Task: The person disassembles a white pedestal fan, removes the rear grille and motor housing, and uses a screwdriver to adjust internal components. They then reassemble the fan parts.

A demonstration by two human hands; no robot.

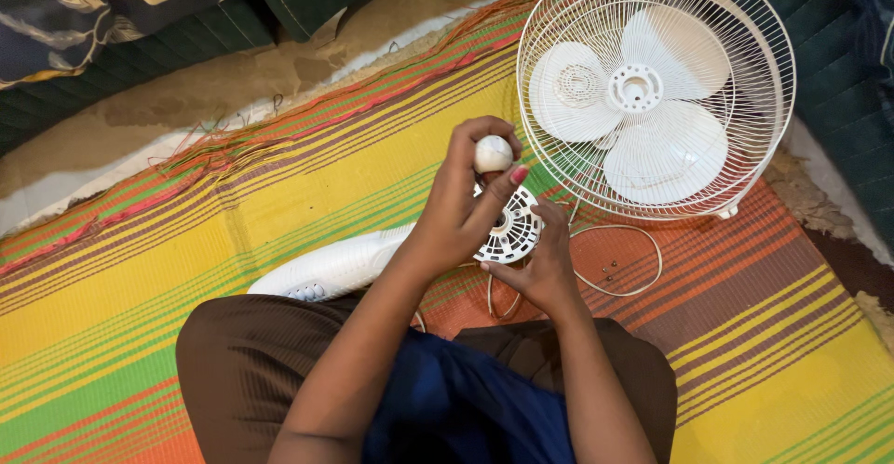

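The head view is showing a person sitting on a striped woven mat (140, 278) of yellow, green, orange and brown, working on a dismantled white plastic fan. The left hand (461, 208) is pinching a small round white plastic cap (493, 154) between thumb and fingertips, holding it just above the vented round white motor housing (515, 231). The right hand (540, 264) is gripping that housing from below and steadying it over the lap.

Judging by how things are lying, the dismantling is looking well along: the white wire cage with its three white blades (656, 87) is standing apart, leaning upright at the mat's far edge, and a few small dark screws (610, 269) are lying loose on the mat. The fan's long white base (326, 268) is lying beside the left knee, and a thin white cord (633, 259) is looping near the screws, close enough to snag them.
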